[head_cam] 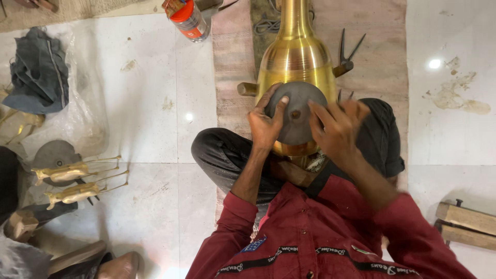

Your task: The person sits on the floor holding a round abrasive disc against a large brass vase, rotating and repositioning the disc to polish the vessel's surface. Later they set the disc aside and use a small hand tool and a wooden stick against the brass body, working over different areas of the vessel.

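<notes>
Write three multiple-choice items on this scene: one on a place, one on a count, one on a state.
1. Where does the red-capped jar lie?
A. on the tiled floor beyond the vessel
B. in the person's lap
C. on the wooden blocks

2. How many brass deer figures lie on the floor?
A. one
B. two
C. four

3. What do the hands do to the dark round disc?
A. both press on it
B. only one touches it
C. neither touches it

Key: 1 A, it lies near the top edge; 2 B, two lie side by side; 3 A, left hand and right hand grip the disc against the brass vessel.

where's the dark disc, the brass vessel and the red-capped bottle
dark disc (298,118), head view, near its centre hub
brass vessel (296,57), head view, shoulder below the neck
red-capped bottle (189,19), head view, its side
</notes>
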